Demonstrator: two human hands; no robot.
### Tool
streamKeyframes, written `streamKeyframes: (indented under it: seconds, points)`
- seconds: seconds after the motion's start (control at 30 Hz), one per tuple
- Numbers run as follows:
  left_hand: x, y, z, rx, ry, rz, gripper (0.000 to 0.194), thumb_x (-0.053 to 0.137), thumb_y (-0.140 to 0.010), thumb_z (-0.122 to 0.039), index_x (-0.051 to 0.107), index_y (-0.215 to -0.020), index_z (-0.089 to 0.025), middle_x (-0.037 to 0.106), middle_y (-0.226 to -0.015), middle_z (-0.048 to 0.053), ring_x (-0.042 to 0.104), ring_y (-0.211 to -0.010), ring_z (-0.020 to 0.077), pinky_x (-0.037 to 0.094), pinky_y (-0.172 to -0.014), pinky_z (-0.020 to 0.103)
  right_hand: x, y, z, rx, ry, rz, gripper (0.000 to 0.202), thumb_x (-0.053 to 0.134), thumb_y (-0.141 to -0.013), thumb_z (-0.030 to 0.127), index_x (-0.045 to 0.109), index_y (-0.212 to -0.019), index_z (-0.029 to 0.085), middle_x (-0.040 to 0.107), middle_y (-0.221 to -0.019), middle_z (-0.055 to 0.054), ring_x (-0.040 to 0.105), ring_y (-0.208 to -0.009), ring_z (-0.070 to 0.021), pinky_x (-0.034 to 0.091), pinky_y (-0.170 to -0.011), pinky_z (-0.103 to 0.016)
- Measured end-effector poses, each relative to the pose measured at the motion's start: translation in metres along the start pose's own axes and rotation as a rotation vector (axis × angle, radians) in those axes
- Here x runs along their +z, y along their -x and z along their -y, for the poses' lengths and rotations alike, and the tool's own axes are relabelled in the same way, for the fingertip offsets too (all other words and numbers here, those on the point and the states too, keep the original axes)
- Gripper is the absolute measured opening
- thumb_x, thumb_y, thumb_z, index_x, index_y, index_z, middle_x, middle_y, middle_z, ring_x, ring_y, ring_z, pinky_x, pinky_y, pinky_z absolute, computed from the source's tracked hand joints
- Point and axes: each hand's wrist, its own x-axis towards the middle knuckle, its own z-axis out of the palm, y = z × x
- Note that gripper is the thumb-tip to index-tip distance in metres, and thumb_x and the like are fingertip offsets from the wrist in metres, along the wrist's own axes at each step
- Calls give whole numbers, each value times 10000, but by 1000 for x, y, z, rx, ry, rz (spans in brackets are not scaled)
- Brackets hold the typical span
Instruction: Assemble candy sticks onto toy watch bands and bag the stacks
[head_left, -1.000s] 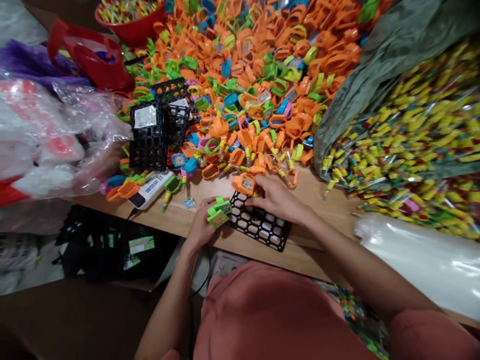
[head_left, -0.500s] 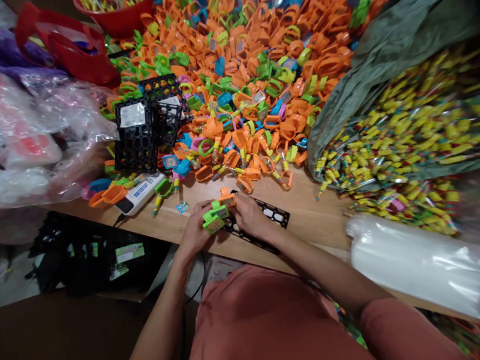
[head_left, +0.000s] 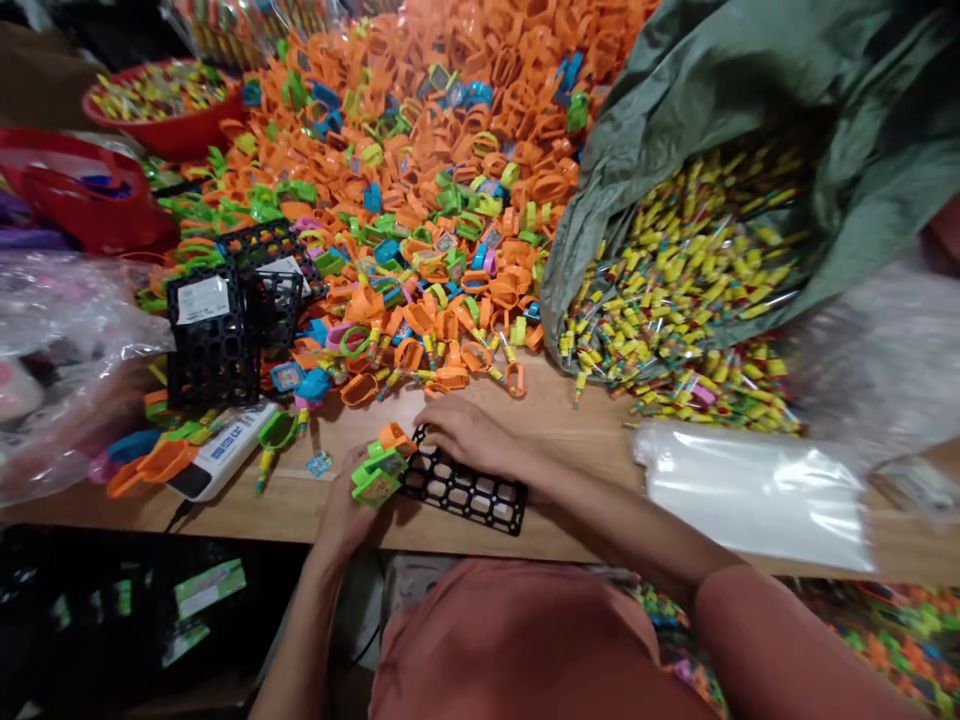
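My left hand [head_left: 349,505] is closed around several toy watches: two green watches [head_left: 377,477] and an orange watch [head_left: 396,437] stick out on top. Part of its fingers is hidden behind them. Just to the right, a black grid tray [head_left: 469,488] with rows of openings lies tilted across the table's front edge area. Over the tray's far left corner is my right hand [head_left: 472,436], its fingers stretched out toward the watches with nothing visible in them. A small printed sticker [head_left: 319,463] and a green watch with a yellow tube [head_left: 276,430] lie left of my left hand.
A large heap of toy watches [head_left: 420,200] covers the back of the table. More black trays [head_left: 214,345] and a white power bank [head_left: 225,452] sit left. Rightward are a green sack [head_left: 600,190] of yellow candy tubes [head_left: 675,270] and clear plastic bags [head_left: 750,490].
The view has swung to the right. My right hand has moved off the orange watch toward the tray's far edge, uncovering more of the tray. The left hand still holds the watches.
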Motion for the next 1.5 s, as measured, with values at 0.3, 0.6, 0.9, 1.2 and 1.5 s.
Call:
streamKeyframes:
  seconds: [0.3, 0.6, 0.9, 1.2, 1.5]
  points:
    - [3, 1, -11, 15, 31, -24, 292, 720, -769, -356, 725, -1001, -180, 696, -1101, 132, 667, -1013, 282, 561, -942, 441, -76, 20, -39, 505, 465, -85, 102, 622, -926, 206, 683, -923, 125, 632, -1068, -201, 550, -1036, -339, 460, -917, -481]
    - [4, 3, -8, 47, 21, -3, 326, 689, -789, -295, 730, -1096, -194, 675, -1228, 129, 633, -1139, 280, 513, -1046, 450, -19, 3, 1, 358, -335, -94, 127, 511, -926, 188, 618, -994, 178, 684, -893, -47, 626, -829, -203, 472, -763, -314]
    - [0, 4, -14, 25, -28, 68, 323, 713, -797, -325, 764, -1099, -223, 656, -1304, 113, 595, -1216, 303, 471, -1101, 467, 30, 2, -9, 211, -236, -55, 219, 444, -820, 12, 554, -844, 200, 631, -837, -49, 592, -794, -199, 486, -762, -305]
    - [-1, 7, -23, 57, 5, 63, 291, 688, -807, -294, 754, -1076, -203, 669, -1265, 116, 622, -1169, 281, 509, -1063, 440, 14, -3, -3, 77, -196, 39, 213, 501, -880, 6, 626, -922, 173, 671, -839, -51, 616, -776, -181, 475, -718, -277]
    - [-16, 37, -13, -26, 60, -47, 231, 652, -821, -271, 754, -1013, -195, 764, -1023, 108, 709, -1058, 295, 564, -1004, 472, -44, -61, -9, 318, 276, 12, 146, 593, -974, 165, 738, -970, 173, 715, -984, -140, 650, -901, -272, 444, -792, -367]
